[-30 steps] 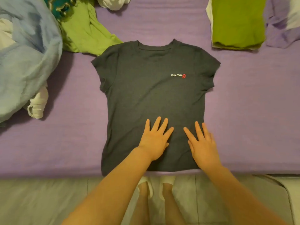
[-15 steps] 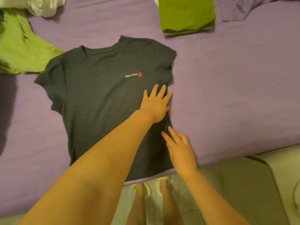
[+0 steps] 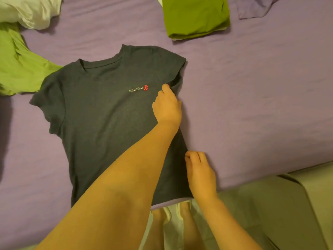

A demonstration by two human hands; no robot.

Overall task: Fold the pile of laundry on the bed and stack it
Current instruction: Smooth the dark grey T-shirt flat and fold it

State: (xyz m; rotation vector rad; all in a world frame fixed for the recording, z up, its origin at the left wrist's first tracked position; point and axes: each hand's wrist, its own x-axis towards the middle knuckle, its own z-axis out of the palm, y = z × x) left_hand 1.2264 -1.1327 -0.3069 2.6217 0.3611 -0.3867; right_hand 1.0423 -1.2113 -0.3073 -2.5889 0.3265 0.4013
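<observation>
A dark grey T-shirt [image 3: 100, 120] with a small white and red logo lies flat, front up, on the purple bed sheet [image 3: 252, 105]. My left hand [image 3: 167, 107] reaches across the shirt and pinches its right edge just below the right sleeve, where the cloth is bunched. My right hand [image 3: 200, 170] pinches the same right edge lower down, near the hem. A folded green garment [image 3: 196, 15] lies on the bed beyond the shirt.
An unfolded green garment [image 3: 19, 69] touches the shirt's left shoulder. White cloth [image 3: 30, 11] lies crumpled at the top left and a lilac piece [image 3: 255, 8] at the top right. The bed's front edge runs below the hem, with pale floor [image 3: 279, 204] and my feet there.
Both hands went from lying flat on the shirt's lower part to its right edge, and their fingers curled onto the cloth. The left hand moved up towards the sleeve.
</observation>
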